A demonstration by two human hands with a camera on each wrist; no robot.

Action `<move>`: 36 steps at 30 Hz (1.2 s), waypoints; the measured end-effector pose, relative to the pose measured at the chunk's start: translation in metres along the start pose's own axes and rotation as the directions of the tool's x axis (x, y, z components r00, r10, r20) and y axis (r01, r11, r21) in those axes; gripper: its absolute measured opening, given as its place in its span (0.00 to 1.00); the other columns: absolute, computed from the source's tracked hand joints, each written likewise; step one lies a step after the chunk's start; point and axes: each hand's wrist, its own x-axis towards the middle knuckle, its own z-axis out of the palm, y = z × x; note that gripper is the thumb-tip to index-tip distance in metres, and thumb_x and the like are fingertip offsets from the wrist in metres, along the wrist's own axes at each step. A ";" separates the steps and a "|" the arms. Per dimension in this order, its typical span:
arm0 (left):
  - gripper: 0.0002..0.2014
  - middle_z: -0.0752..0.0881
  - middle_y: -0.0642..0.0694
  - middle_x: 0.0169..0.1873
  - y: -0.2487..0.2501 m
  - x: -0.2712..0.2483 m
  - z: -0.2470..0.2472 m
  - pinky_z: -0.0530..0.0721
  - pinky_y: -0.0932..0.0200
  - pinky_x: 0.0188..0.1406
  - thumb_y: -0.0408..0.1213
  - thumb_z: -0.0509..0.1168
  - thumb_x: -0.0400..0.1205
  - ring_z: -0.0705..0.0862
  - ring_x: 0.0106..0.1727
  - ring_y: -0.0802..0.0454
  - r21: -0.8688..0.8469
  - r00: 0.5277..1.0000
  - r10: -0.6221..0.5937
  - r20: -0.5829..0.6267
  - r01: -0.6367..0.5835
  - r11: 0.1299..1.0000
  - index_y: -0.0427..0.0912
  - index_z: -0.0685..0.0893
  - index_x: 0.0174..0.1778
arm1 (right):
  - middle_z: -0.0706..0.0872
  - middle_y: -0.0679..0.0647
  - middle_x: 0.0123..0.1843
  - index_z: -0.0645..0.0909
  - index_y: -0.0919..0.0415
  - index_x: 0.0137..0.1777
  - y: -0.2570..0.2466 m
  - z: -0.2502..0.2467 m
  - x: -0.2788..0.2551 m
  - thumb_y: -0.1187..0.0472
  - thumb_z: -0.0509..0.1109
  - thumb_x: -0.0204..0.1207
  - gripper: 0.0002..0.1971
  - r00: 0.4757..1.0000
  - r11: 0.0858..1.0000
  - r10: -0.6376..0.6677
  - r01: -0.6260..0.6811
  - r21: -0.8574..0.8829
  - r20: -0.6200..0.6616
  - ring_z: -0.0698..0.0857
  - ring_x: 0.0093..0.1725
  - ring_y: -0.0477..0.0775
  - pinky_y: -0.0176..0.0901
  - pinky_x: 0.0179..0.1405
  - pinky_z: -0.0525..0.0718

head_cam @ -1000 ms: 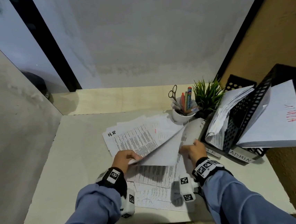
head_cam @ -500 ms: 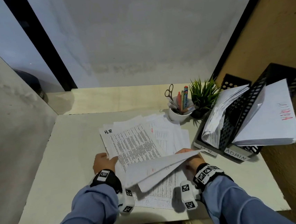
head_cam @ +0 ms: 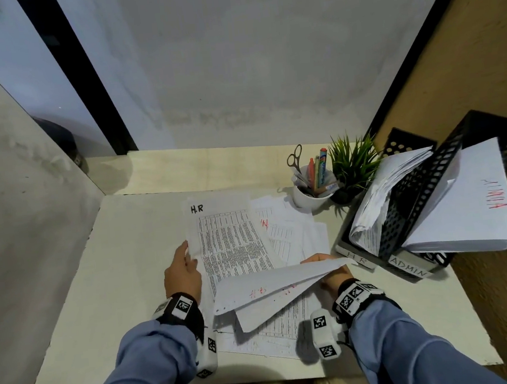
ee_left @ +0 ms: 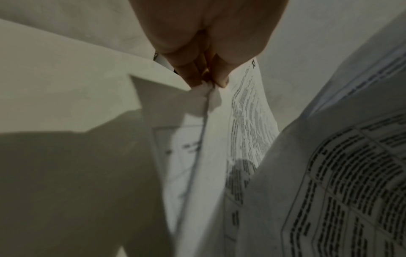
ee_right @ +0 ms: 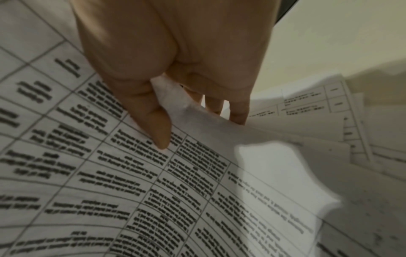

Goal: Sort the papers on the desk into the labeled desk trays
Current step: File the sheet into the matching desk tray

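A loose pile of printed papers [head_cam: 284, 235] covers the middle of the desk. On top lies a sheet marked H.R [head_cam: 228, 237]. My left hand [head_cam: 188, 250] pinches that sheet's left edge, and the left wrist view shows my left hand [ee_left: 208, 83] with thumb and fingers closed on the paper edge. My right hand [head_cam: 324, 262] holds a few lifted sheets [head_cam: 274, 289] above the pile's front. In the right wrist view its thumb [ee_right: 158, 132] lies on a printed table sheet [ee_right: 131, 182], fingers beneath. Black mesh trays labelled H R [head_cam: 356, 257] and ADMIN [head_cam: 408, 266] stand at the right, each holding a stack.
A white cup with scissors and pens [head_cam: 310, 186] and a small green plant [head_cam: 351, 163] stand behind the pile, left of the trays. A wall [head_cam: 16, 214] borders the desk on the left. Bare desk surface [head_cam: 130, 281] lies left of the papers.
My left hand let go of the lifted sheets, moved left and took the H.R sheet's edge. The right hand lowered the lifted sheets toward the front.
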 end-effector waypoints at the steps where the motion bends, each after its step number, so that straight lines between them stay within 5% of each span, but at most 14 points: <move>1: 0.21 0.85 0.34 0.51 0.001 0.000 0.000 0.73 0.61 0.50 0.28 0.56 0.85 0.82 0.49 0.41 0.019 1.000 0.010 0.011 -0.010 1.000 0.45 0.74 0.74 | 0.84 0.69 0.30 0.82 0.80 0.39 0.000 0.000 0.001 0.77 0.66 0.63 0.07 1.000 1.000 -0.006 0.006 -0.007 0.004 0.82 0.23 0.61 0.56 0.30 0.82; 3: 0.18 0.86 0.37 0.46 0.003 -0.003 -0.002 0.72 0.63 0.46 0.29 0.56 0.85 0.80 0.43 0.46 0.048 0.999 0.048 0.012 -0.049 0.998 0.43 0.79 0.71 | 0.84 0.67 0.28 0.84 0.72 0.30 0.005 -0.001 0.004 0.77 0.66 0.64 0.06 1.000 1.000 -0.019 0.018 -0.018 -0.009 0.83 0.29 0.63 0.58 0.35 0.82; 5: 0.14 0.87 0.40 0.55 0.007 -0.008 -0.005 0.72 0.65 0.45 0.28 0.59 0.84 0.80 0.45 0.51 0.051 0.996 0.087 -0.019 -0.086 0.995 0.38 0.85 0.62 | 0.86 0.62 0.29 0.84 0.64 0.27 0.003 0.000 0.002 0.71 0.68 0.66 0.09 0.999 0.999 -0.025 0.025 0.019 -0.019 0.82 0.38 0.63 0.52 0.39 0.81; 7: 0.10 0.81 0.43 0.68 0.010 -0.011 -0.004 0.72 0.66 0.52 0.26 0.61 0.81 0.78 0.53 0.56 -0.007 0.992 0.115 -0.061 -0.115 0.993 0.34 0.88 0.49 | 0.84 0.57 0.35 0.82 0.59 0.30 -0.009 0.002 -0.007 0.60 0.70 0.55 0.04 1.000 1.000 0.015 -0.015 -0.002 0.026 0.80 0.44 0.58 0.50 0.48 0.81; 9: 0.10 0.82 0.44 0.66 0.014 -0.014 -0.002 0.72 0.71 0.52 0.22 0.60 0.79 0.79 0.53 0.58 -0.076 0.990 0.121 -0.066 -0.126 0.989 0.33 0.86 0.38 | 0.81 0.51 0.40 0.79 0.54 0.34 -0.012 0.002 -0.005 0.59 0.70 0.54 0.07 0.994 0.993 0.108 -0.107 -0.043 0.033 0.79 0.47 0.53 0.48 0.58 0.80; 12: 0.15 0.89 0.43 0.51 0.021 -0.018 0.005 0.76 0.74 0.35 0.20 0.54 0.78 0.82 0.41 0.54 -0.209 0.999 0.026 0.047 -0.016 0.978 0.36 0.78 0.28 | 0.81 0.50 0.44 0.78 0.53 0.40 -0.007 0.003 0.007 0.65 0.68 0.74 0.05 0.991 0.991 0.132 -0.132 0.034 -0.016 0.80 0.47 0.51 0.40 0.46 0.80; 14: 0.16 0.90 0.41 0.45 0.023 -0.019 0.011 0.78 0.65 0.41 0.20 0.52 0.77 0.84 0.47 0.46 -0.313 0.989 -0.035 0.144 0.080 0.946 0.37 0.74 0.25 | 0.79 0.46 0.41 0.74 0.50 0.40 -0.002 0.005 0.016 0.63 0.64 0.77 0.07 0.990 0.989 0.132 -0.136 -0.062 -0.054 0.80 0.41 0.48 0.35 0.36 0.74; 16: 0.16 0.90 0.38 0.41 0.027 -0.021 0.014 0.78 0.60 0.44 0.20 0.51 0.76 0.85 0.47 0.43 -0.366 0.970 -0.093 0.225 0.173 0.914 0.37 0.73 0.24 | 0.77 0.46 0.39 0.73 0.50 0.38 -0.008 0.003 0.007 0.68 0.62 0.80 0.13 0.994 0.984 0.105 -0.098 0.149 -0.040 0.77 0.37 0.45 0.33 0.36 0.75; 19: 0.12 0.86 0.42 0.35 0.029 -0.021 0.017 0.76 0.57 0.42 0.22 0.54 0.76 0.81 0.44 0.44 -0.330 0.943 -0.161 0.291 0.257 0.908 0.36 0.77 0.29 | 0.79 0.51 0.44 0.73 0.50 0.40 -0.003 -0.001 0.006 0.71 0.58 0.82 0.15 0.992 0.989 0.070 -0.056 0.134 -0.108 0.81 0.44 0.53 0.43 0.43 0.81; 21: 0.12 0.86 0.44 0.45 0.037 -0.026 0.015 0.77 0.53 0.55 0.41 0.59 0.80 0.81 0.53 0.47 -0.345 0.918 -0.155 0.364 0.288 0.893 0.36 0.84 0.43 | 0.79 0.53 0.41 0.73 0.52 0.39 -0.004 0.002 0.006 0.73 0.59 0.79 0.14 0.984 0.983 0.063 -0.033 0.182 -0.164 0.80 0.42 0.54 0.45 0.41 0.81; 24: 0.35 0.70 0.59 0.69 0.050 -0.036 0.011 0.62 0.43 0.79 0.70 0.52 0.78 0.69 0.71 0.56 -0.348 0.847 -0.165 0.505 0.375 0.859 0.52 0.70 0.75 | 0.85 0.65 0.44 0.76 0.64 0.51 -0.017 0.008 -0.005 0.85 0.61 0.67 0.18 0.994 0.935 0.051 -0.012 0.356 -0.102 0.84 0.45 0.62 0.50 0.47 0.82; 29: 0.60 0.65 0.47 0.79 0.066 -0.041 0.007 0.62 0.31 0.76 0.85 0.52 0.55 0.66 0.79 0.43 -0.272 0.809 0.057 0.585 0.130 0.954 0.53 0.60 0.80 | 0.79 0.77 0.64 0.72 0.87 0.62 -0.044 0.016 -0.017 0.86 0.60 0.69 0.19 1.000 0.948 0.007 0.002 0.317 -0.028 0.79 0.65 0.73 0.53 0.63 0.77; 33: 0.66 0.66 0.53 0.77 0.080 -0.040 0.004 0.63 0.43 0.78 0.83 0.61 0.48 0.66 0.77 0.52 -0.435 0.798 0.142 0.586 0.163 0.885 0.52 0.58 0.81 | 0.85 0.71 0.59 0.79 0.79 0.59 -0.068 0.012 -0.022 0.82 0.62 0.73 0.15 0.999 0.964 -0.028 0.036 0.263 -0.034 0.85 0.54 0.66 0.50 0.54 0.83; 36: 0.39 0.79 0.52 0.68 0.096 -0.035 0.002 0.83 0.53 0.60 0.54 0.79 0.64 0.78 0.69 0.51 -0.545 0.832 0.137 0.538 0.220 0.809 0.52 0.72 0.71 | 0.87 0.63 0.52 0.81 0.71 0.59 -0.086 0.005 -0.030 0.80 0.61 0.75 0.15 0.992 0.955 -0.126 0.124 0.271 -0.007 0.86 0.44 0.57 0.44 0.45 0.85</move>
